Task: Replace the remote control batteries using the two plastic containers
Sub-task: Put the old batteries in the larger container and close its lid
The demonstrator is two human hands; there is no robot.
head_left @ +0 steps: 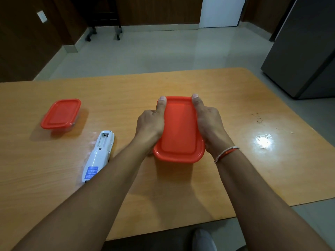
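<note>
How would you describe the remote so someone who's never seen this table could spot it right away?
On the wooden table, look left of the two hands gripping a red-lidded container. The white remote control lies there back-up, battery compartment open and empty, a blue label near its close end. It is the only white, long thing there.

Red-lidded container (178, 129) centre, lid on; 2nd (60, 114) far left, shut; white remote (98, 156) between, batt. bay open.

We see our two bare forearms without sleeves, our left hand (150, 124) unadorned, our right hand (210, 122) marked at the wrist by a thin red-and-white thread bracelet (226, 153), and a grey shoe (204, 240) below.
</note>
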